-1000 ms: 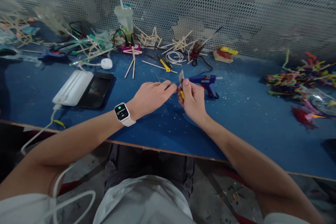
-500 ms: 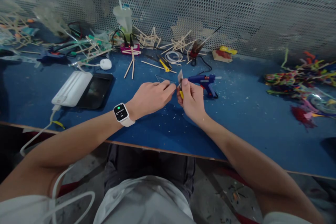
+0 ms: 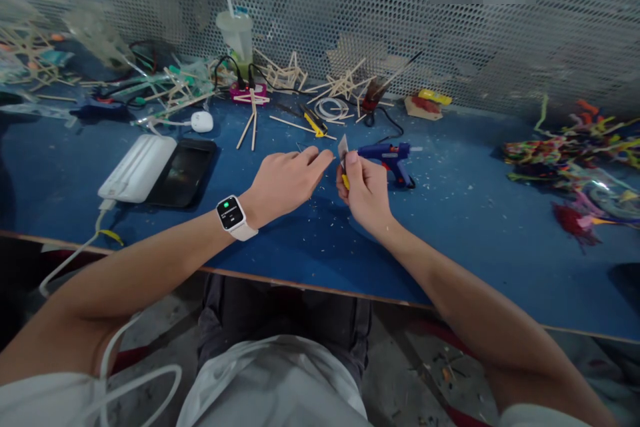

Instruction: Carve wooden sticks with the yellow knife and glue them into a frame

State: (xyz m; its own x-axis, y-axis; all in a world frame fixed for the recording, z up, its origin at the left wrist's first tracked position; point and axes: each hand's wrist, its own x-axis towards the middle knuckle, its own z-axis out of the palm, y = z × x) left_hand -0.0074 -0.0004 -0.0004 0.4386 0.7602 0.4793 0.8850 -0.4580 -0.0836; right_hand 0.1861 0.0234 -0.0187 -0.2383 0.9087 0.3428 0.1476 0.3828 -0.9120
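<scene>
The left hand's (image 3: pixel 293 180) fingertips bunch together over something too small to make out, so I cannot tell whether they pinch anything; a thin line pokes out behind the knuckles, mostly covered. The right fist hides most of the cutter (image 3: pixel 346 181), leaving a pale blade and a bit of yellow body in sight. At the far right, a tangle of coloured strands (image 3: pixel 565 147) runs out of view, as does a dark object (image 3: pixel 626 280) below it. The blue table (image 3: pixel 465 240) has a front edge running just ahead of the person's lap, with bare surface (flecked with pale scraps) between that edge and the hands, and a wider stretch to the right. A glue gun (image 3: pixel 389 152) lies just beyond the right hand (image 3: pixel 367 190), while a white power bank (image 3: pixel 137 168) and a black slab (image 3: pixel 185 173) sit well left. The left forearm, wearing a watch (image 3: pixel 231 213), slants in with the palm down; the right hand is curled closed around the cutter, thumb uppermost, blade pointing up and away, just beside the left fingertips.
</scene>
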